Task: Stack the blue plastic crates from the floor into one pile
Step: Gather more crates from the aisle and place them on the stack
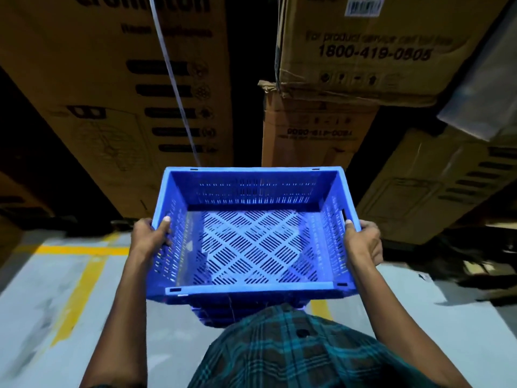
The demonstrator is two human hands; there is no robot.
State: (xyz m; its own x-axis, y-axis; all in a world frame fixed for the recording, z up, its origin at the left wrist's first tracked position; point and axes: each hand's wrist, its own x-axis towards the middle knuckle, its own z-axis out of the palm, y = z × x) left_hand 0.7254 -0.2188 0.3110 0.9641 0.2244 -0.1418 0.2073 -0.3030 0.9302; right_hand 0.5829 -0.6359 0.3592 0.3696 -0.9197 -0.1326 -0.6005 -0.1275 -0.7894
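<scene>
Clearly the person is mid-carry: an empty blue crate (251, 233) is held level at chest height, open side up, with more blue crates (223, 312) visible just beneath its near edge, seemingly the pile it belongs on. The left hand (151, 236) clamps the left wall, thumb hooked over the rim and fingers (167, 242) wrapped under the outside. The right hand (363, 242) grips the opposite wall near the handle slot the same way, thumb on top, closed firmly on the rim.

To seat it well, the person should probably keep the crate level, line up its four corners over the pile below, then lower straight down so the base drops inside the rim instead of catching on one edge. Both thumbs lie over the rim, so they are likely safe from pinching, but the lower fingers should release late and outward.

Room is tight ahead: tall cardboard boxes (126, 93) stand close beyond the far rim. The grey floor (42, 303) with yellow lines (78, 275) lies open to the left.
</scene>
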